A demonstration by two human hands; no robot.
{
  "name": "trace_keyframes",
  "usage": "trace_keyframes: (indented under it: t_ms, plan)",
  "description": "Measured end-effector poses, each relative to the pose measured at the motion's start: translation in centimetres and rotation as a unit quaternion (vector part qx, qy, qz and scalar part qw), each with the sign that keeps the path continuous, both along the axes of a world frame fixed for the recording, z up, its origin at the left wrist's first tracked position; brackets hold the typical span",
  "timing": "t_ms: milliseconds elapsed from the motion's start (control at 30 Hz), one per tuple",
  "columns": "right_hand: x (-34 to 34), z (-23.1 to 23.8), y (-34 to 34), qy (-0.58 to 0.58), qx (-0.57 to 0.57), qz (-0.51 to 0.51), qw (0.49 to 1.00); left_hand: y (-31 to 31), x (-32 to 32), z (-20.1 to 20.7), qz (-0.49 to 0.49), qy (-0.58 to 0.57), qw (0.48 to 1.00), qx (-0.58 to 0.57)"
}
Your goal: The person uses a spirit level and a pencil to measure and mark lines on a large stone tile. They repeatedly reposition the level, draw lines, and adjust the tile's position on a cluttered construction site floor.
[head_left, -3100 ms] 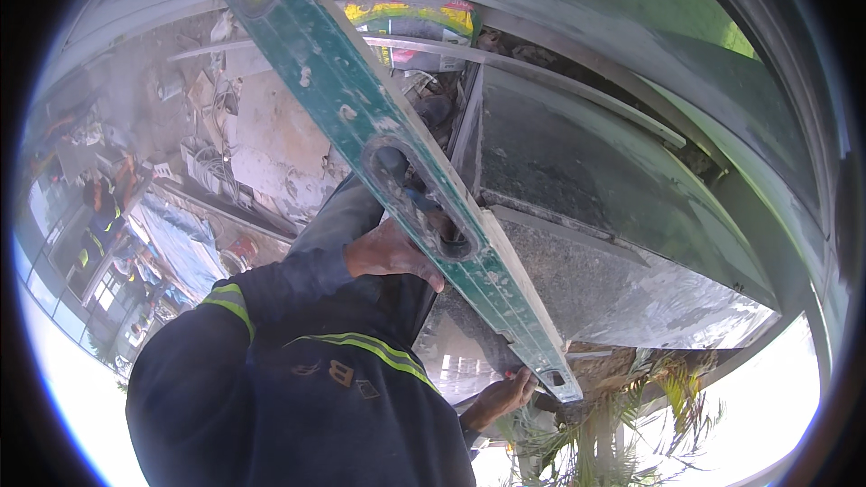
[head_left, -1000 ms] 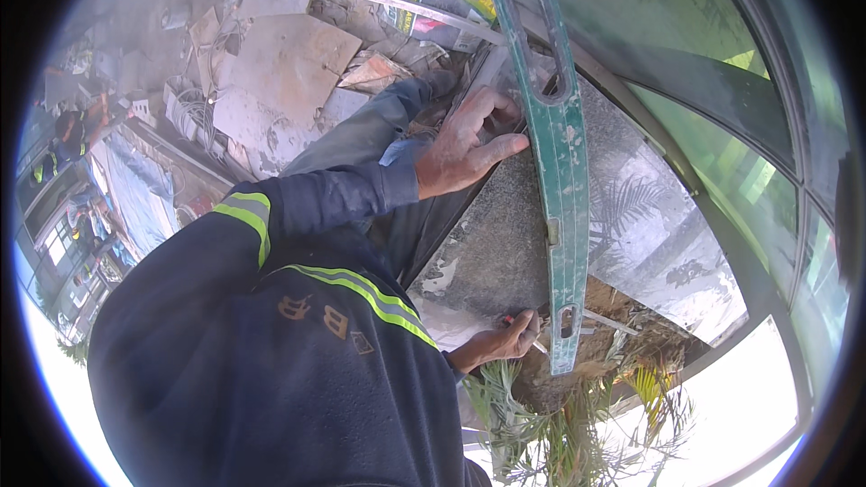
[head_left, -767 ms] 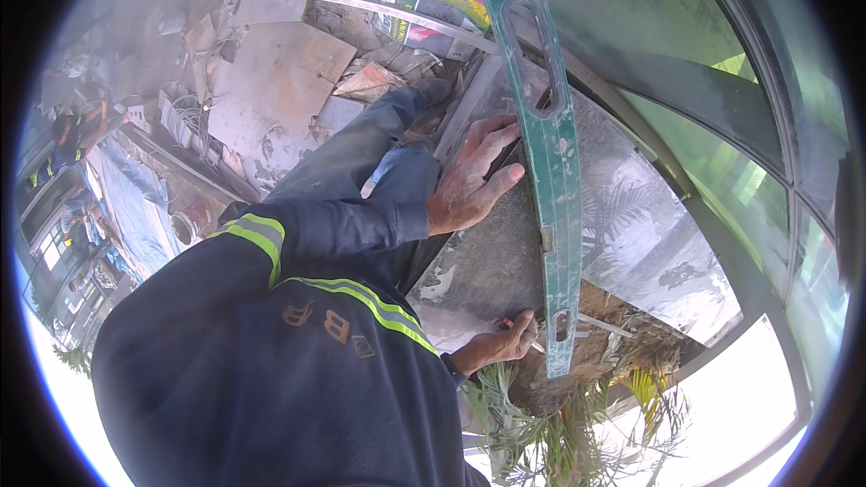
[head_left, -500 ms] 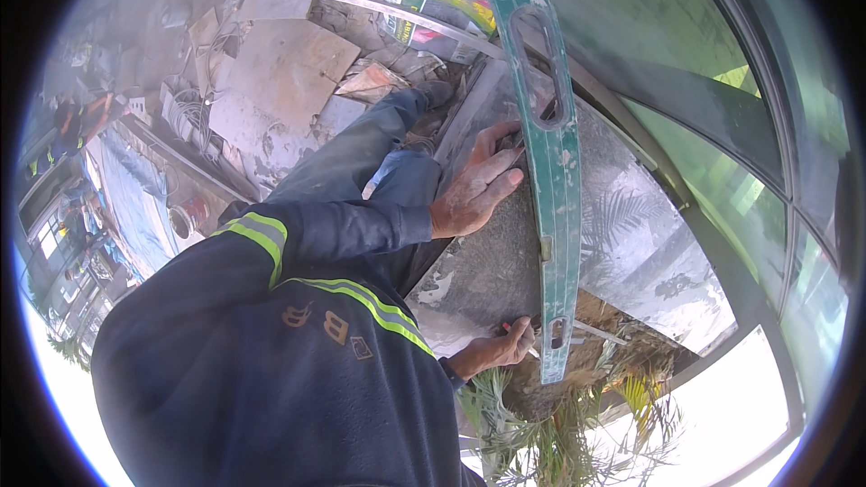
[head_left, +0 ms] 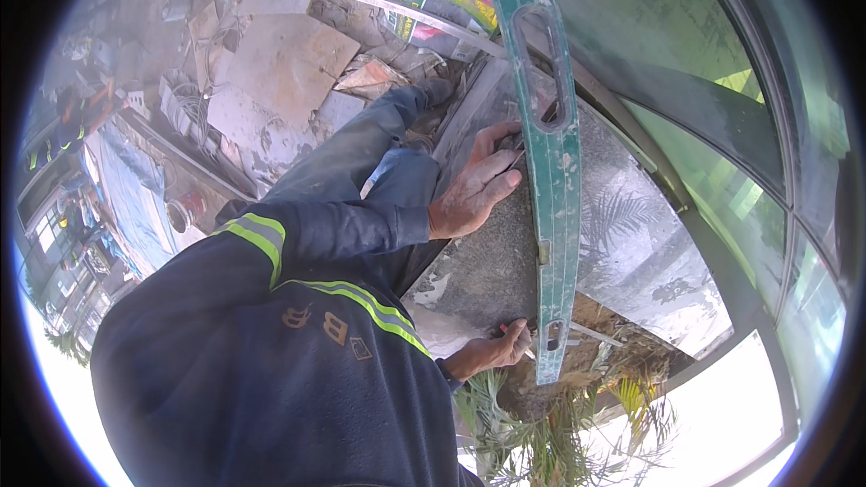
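A long green spirit level (head_left: 553, 189) with cut-out slots lies across a grey stone slab (head_left: 483, 275), its surface scuffed and dusty. My left hand (head_left: 474, 189) is at the level's near edge, about halfway along the slab. Its dusty fingers are bent against that edge, and a thin bit of something shows between them. Near the level's lower end, my right hand (head_left: 496, 350) is closed in a pinch on a slim pencil-like tool (head_left: 530, 353). A red end and a pale tip show; the rest is covered by my fingers.
Curved greenish glass panels (head_left: 667, 27) with dark frames rise on the right. Palm leaves (head_left: 559, 433) hang below a rough broken gap (head_left: 613, 329). Boards (head_left: 284, 72), a colourful sack (head_left: 437, 4) and a bucket (head_left: 185, 212) lie among rubble at the upper left.
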State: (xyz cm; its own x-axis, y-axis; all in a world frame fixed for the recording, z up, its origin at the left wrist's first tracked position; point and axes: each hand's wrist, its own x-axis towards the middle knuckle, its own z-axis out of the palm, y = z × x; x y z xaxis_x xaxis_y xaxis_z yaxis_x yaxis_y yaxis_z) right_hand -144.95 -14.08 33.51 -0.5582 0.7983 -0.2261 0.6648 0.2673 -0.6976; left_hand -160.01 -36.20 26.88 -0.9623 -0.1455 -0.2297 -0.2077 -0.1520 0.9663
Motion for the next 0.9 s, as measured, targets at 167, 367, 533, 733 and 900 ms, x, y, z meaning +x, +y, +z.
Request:
trace_keyframes:
  t_ms: [167,367,533,733,900]
  plan:
    - [-0.3,0.1,-0.2,-0.002,0.000,0.000,1.000,0.1,0.0,-0.1,0.008,0.001,1.000,0.000]
    - [0.0,0.1,0.1,-0.003,-0.009,0.017,1.000,0.0,0.3,-0.1,0.016,0.001,1.000,0.006]
    - [-0.4,0.6,-0.4,-0.017,0.010,0.010,1.000,-0.1,0.2,0.5,0.014,0.002,1.000,-0.023]
    - [-0.7,1.2,-0.2,-0.029,-0.016,0.023,0.999,-2.2,1.8,0.4,0.000,0.024,0.999,0.022]
    - [-1.5,1.9,-1.3,-0.042,-0.003,0.013,0.999,-1.6,1.4,1.9,-0.092,-0.017,0.984,-0.149]
